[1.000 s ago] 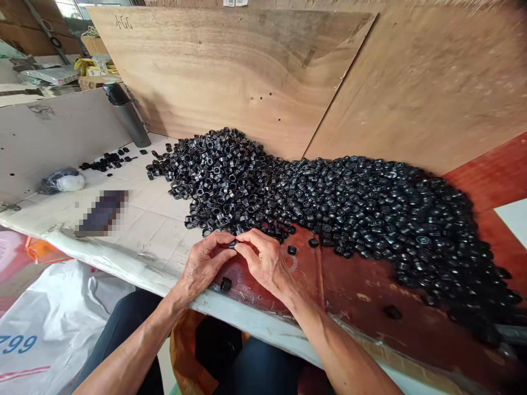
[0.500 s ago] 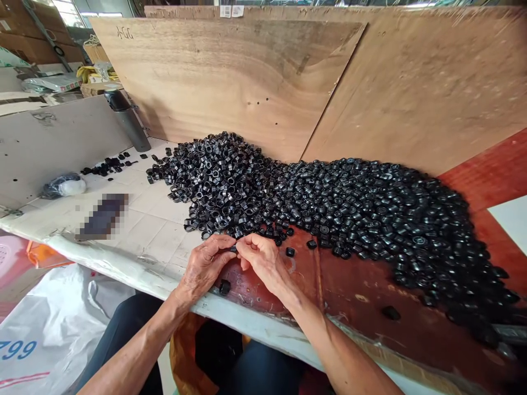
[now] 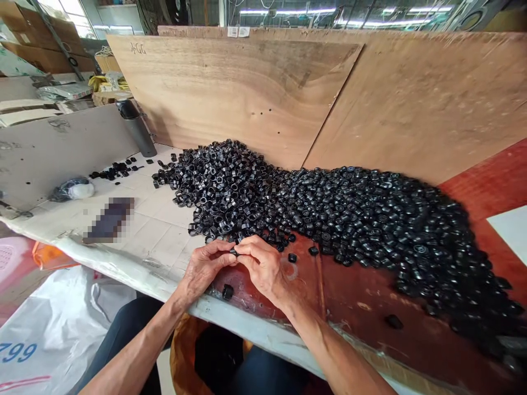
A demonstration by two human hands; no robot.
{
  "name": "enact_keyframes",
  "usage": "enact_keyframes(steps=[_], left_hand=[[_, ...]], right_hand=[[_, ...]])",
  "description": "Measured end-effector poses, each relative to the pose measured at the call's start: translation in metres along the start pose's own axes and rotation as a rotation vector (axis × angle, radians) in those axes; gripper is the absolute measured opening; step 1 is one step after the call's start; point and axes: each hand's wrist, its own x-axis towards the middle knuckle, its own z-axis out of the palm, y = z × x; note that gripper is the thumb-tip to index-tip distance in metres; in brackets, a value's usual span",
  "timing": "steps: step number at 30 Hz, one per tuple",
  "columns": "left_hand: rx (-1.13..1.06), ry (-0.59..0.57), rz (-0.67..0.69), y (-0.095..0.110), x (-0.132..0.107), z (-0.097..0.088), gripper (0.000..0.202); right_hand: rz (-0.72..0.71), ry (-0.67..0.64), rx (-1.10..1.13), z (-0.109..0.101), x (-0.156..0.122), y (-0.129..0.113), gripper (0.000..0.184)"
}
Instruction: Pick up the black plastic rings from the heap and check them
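My left hand (image 3: 206,267) and my right hand (image 3: 262,266) meet over the table's front, both closed in a pinch on one small black plastic part (image 3: 234,251). Fingers cover most of that part, so its full shape is hidden. Just beyond my fingertips lies a heap of black ring-shaped parts (image 3: 222,186). To the right it runs into a heap of rounded black cap-like parts (image 3: 362,214). One loose black part (image 3: 227,291) sits near the table edge, below my hands. Two more single pieces rest to the right of my right hand.
A plywood board (image 3: 230,93) stands along the back. At left are a dark bottle (image 3: 138,129), a plastic-wrapped bundle (image 3: 74,188) and a blurred-out flat dark object (image 3: 110,220). Below the table edge are a white sack (image 3: 53,329) and an orange-brown bag (image 3: 183,356) holding dark contents.
The view has tilted up slightly, so everything sits lower in the picture. My hands stay together on the small part; the right hand's fingers have shifted a little around it.
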Motion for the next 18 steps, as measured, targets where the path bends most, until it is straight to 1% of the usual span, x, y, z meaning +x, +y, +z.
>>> enact_keyframes(steps=[2,4,6,8,9,11,14,16,17,18], left_hand=[[-0.048,-0.031,-0.043,0.001,-0.001,0.001,0.029],[-0.056,-0.041,-0.040,0.000,-0.001,0.001,0.030],[-0.016,-0.020,0.022,-0.003,0.001,0.001,0.030],[0.063,0.014,0.127,-0.006,0.002,0.000,0.030],[0.100,0.025,0.174,-0.007,0.002,-0.001,0.030],[0.137,0.021,0.216,-0.008,0.003,-0.001,0.029],[0.117,0.035,0.197,-0.010,0.002,-0.001,0.028],[0.120,0.050,0.192,-0.011,0.001,-0.001,0.027],[0.128,0.052,0.198,-0.011,0.001,0.000,0.027],[0.139,0.051,0.210,-0.012,0.001,0.000,0.027]], right_hand=[[-0.002,0.007,0.022,0.000,0.001,-0.001,0.018],[0.033,0.014,0.032,0.000,0.001,-0.001,0.017],[0.103,0.023,0.015,0.000,0.000,-0.002,0.019],[0.173,0.026,-0.024,0.000,-0.002,-0.003,0.025],[0.192,0.026,-0.050,0.000,-0.003,-0.003,0.029],[0.196,0.016,-0.104,0.000,-0.003,-0.004,0.033],[0.165,-0.029,-0.148,-0.003,-0.003,-0.008,0.030],[0.165,-0.062,-0.163,-0.006,-0.002,-0.011,0.021],[0.179,-0.072,-0.180,-0.007,-0.002,-0.012,0.022],[0.202,-0.070,-0.201,-0.007,-0.002,-0.014,0.030]])
